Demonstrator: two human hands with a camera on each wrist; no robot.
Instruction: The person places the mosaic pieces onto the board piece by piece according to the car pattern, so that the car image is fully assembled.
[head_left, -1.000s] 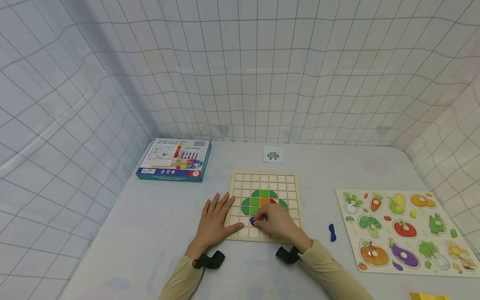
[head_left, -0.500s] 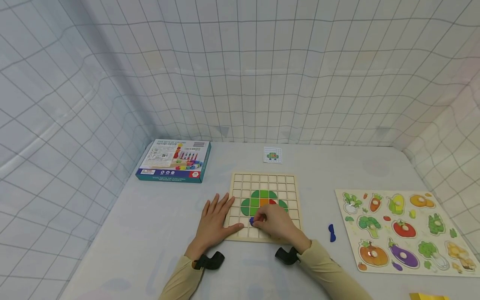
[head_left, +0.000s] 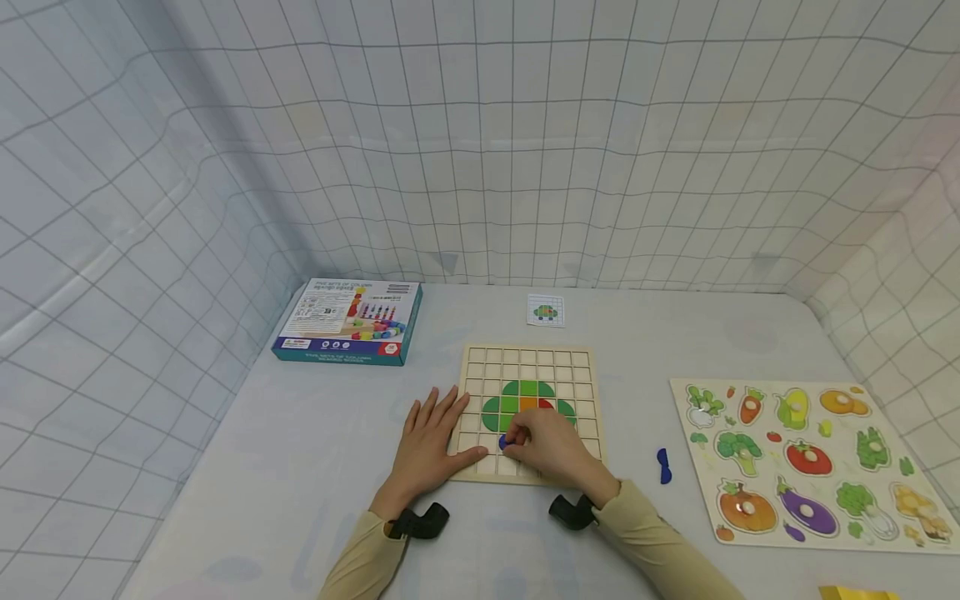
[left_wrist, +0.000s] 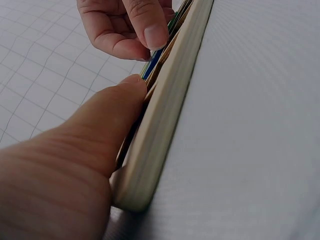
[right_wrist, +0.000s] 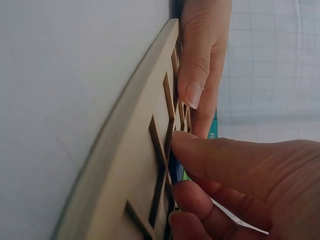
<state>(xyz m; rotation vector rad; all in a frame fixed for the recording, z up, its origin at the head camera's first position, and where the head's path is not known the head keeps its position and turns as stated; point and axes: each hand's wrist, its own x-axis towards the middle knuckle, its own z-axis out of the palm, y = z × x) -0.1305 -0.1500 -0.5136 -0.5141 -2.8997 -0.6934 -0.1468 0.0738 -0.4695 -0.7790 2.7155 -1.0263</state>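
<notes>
A wooden grid board (head_left: pixel 468 367) lies flat on the table with green, orange and red pieces set in its middle cells. Along its lower left side rests my left hand (head_left: pixel 427 450), fingers spread and thumb over the frame. My right hand (head_left: pixel 555 446) is over the lower middle of the board, thumb and fingertips pinching a small rounded blue piece (head_left: pixel 503 443) at a cell just below the green shape (head_left: pixel 508 403). In the right wrist view the blue piece (right_wrist: pixel 174 167) is mostly hidden behind the thumb. The right hand covers part of the pattern.
Behind the board lies a small pattern card (head_left: pixel 545 311). A boxed toy set (head_left: pixel 348 321) is at the back left. To the right are another dark blue piece (head_left: pixel 664 466) and a vegetable puzzle board (head_left: pixel 817 467). A yellow object (head_left: pixel 858 593) shows at the bottom edge.
The right fingertips and the blue piece have shifted very slightly at the same cell. My left hand and the board stay in place.
</notes>
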